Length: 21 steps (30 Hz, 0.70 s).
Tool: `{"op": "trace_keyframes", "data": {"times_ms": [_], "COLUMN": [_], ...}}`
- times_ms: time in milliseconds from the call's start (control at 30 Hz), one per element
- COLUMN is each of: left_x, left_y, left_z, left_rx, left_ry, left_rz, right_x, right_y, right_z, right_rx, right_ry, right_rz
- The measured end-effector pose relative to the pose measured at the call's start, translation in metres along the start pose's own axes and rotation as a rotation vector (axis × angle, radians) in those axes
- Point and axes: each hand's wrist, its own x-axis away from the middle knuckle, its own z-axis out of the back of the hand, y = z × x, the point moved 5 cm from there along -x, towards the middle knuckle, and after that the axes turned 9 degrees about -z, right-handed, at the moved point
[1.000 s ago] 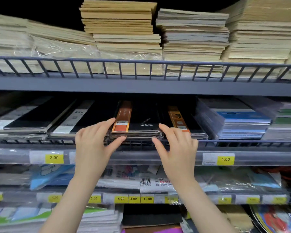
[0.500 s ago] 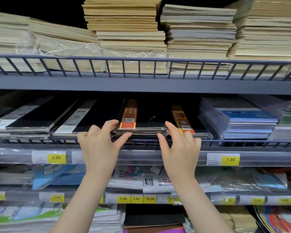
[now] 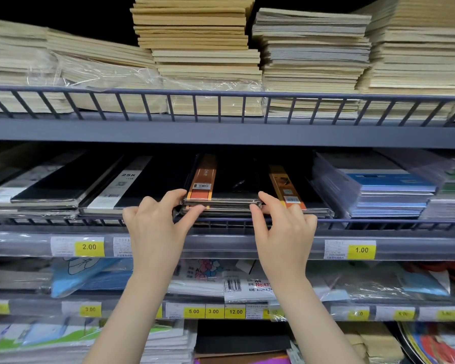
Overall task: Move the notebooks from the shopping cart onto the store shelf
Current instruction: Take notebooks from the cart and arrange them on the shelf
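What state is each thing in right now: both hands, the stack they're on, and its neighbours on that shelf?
Left hand: pinches the stack's left front corner.
Right hand: pinches the stack's right front corner.
Black notebook stack: shrink-wrapped, flat on the middle shelf, front edge behind the wire rail.
Orange-banded notebook: flat, right of the stack.
25K notebook: flat, left of it.
Blue notebooks: stacked, wrapped.

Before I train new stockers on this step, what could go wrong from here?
The wrapped black notebooks sit at the shelf's front, held only at their corners by the left hand and right hand; the slick wrap could slip. Pushed in crooked, they might ride onto the orange-banded pile alongside.
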Motion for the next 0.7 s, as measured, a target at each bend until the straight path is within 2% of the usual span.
{"op": "trace_keyframes", "data": {"times_ms": [167,533,700], "left_x": [-0.002,0.002,0.016], "left_y": [-0.002,0.003,0.012], "left_z": [-0.001,-0.006,0.024], "left_rx": [0.018,-0.035,0.22], "left_ry": [0.003,0.028,0.048], "left_rz": [-0.057,-0.004,0.06], "right_x": [-0.002,-0.002,0.001], "right_y": [0.004,0.005,0.006], "right_z": [-0.001,-0.005,0.01], "right_rx": [0.036,0.085,-0.061], "right_ry": [-0.005,0.015,-0.04], "right_rz": [0.062,0.039,0.042]}}
